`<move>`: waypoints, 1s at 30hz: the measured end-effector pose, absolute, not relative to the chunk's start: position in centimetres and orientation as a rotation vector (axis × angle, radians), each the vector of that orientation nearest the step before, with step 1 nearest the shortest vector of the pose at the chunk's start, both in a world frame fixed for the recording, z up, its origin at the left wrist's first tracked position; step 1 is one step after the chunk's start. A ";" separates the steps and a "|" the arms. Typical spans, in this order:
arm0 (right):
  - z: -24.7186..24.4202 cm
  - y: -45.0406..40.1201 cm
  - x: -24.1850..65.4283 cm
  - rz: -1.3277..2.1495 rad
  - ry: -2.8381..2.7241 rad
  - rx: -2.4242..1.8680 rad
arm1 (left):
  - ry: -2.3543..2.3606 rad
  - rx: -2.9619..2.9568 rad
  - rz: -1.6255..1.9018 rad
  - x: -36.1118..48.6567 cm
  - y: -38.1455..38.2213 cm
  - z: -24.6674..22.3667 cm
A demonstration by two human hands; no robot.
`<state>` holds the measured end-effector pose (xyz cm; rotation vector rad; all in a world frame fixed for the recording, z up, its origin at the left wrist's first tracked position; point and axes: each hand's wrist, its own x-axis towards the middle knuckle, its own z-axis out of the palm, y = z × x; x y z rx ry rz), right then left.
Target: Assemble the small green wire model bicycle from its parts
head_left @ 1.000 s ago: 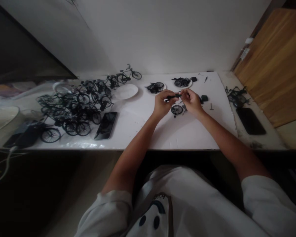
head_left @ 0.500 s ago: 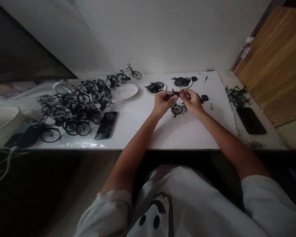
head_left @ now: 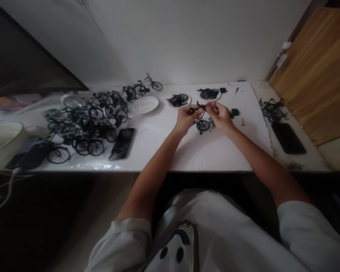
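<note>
A small black model bicycle [head_left: 203,125] hangs between my two hands over the white board, its wheel lowest. My left hand [head_left: 186,118] pinches it from the left, with fingers closed near the top of the frame. From the right, my right hand [head_left: 220,116] grips its upper part with thumb and fingertips. The fingers cover much of the frame, so the exact spots they hold are hidden. Just behind my hands, a white plate [head_left: 189,100] carries black bicycle parts [head_left: 179,99]. Another pile of black parts [head_left: 209,93] sits on a second plate [head_left: 219,96].
Many model bicycles [head_left: 87,121] crowd the left side, beside a phone [head_left: 121,144] and a white plate [head_left: 145,105]. One bicycle [head_left: 147,85] stands at the back. At right are a small tool [head_left: 243,122], a dark block [head_left: 235,112] and a black phone [head_left: 288,138].
The top of the held bicycle has tilted slightly to the left between my fingers. Both hands have stayed almost in place.
</note>
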<state>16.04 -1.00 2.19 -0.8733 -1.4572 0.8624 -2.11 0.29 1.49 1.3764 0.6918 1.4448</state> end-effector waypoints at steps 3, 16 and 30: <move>2.0 -0.9 16.0 0.843 -1.453 -0.889 | 0.692 1.379 1.441 -2.1 0.3 1.4; 2.1 -1.2 16.1 0.692 -1.481 -0.940 | 0.656 1.423 1.458 -2.0 0.4 1.5; 2.4 -1.8 15.5 0.682 -1.437 -0.922 | 0.646 1.389 1.468 -2.0 0.5 1.5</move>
